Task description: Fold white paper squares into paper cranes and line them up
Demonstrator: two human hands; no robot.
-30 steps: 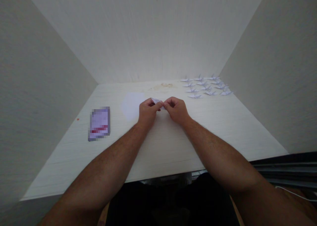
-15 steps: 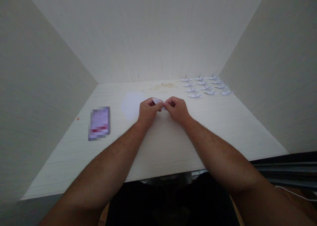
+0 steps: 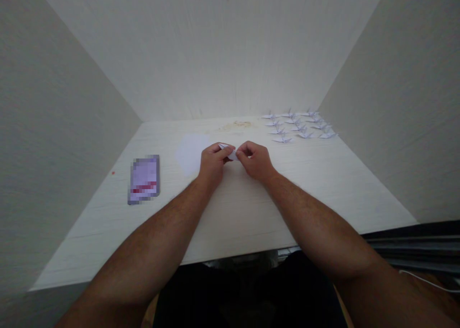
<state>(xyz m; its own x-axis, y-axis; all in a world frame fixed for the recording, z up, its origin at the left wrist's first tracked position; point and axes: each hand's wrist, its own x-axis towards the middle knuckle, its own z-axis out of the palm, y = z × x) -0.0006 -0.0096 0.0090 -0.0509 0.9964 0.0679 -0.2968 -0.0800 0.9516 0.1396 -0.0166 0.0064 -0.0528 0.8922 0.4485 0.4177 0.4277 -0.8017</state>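
Observation:
Both my hands meet over the middle of the white table. My left hand and my right hand each pinch one end of a small folded piece of white paper, held just above the tabletop. Their fingers are curled closed around it, and most of the paper is hidden between the fingertips. A flat white sheet of paper lies on the table just left of my left hand.
Several small folded paper cranes stand in rows at the far right of the table. A purple rectangular pack lies at the left. White walls close the table in on three sides. A brownish stain marks the far edge.
My fingers have shifted slightly on the folded paper, which now sits a little lower between the hands. The arms stay where they were.

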